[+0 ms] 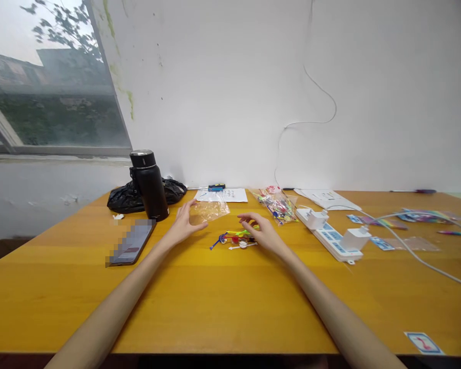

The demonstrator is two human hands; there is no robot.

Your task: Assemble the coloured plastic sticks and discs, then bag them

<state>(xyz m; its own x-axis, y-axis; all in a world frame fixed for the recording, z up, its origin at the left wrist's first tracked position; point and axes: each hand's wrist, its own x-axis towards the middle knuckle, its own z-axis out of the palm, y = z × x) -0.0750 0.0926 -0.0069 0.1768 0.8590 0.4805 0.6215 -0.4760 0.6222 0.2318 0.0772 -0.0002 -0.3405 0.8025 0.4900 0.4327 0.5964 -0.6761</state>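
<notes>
Across the yellow wooden table (215, 302), the open left hand (184, 225) is touching a clear plastic bag (211, 209) while the right hand (263, 231) is pinching small colourful plastic picks (235, 239) (light, loosely piled), risking scattering them.

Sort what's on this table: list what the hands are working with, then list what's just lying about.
In hand:
left hand at the clear plastic bag
right hand on the coloured plastic sticks

Lying about:
black flask
phone
black bag
power strip
filled packet of sticks
papers
</notes>
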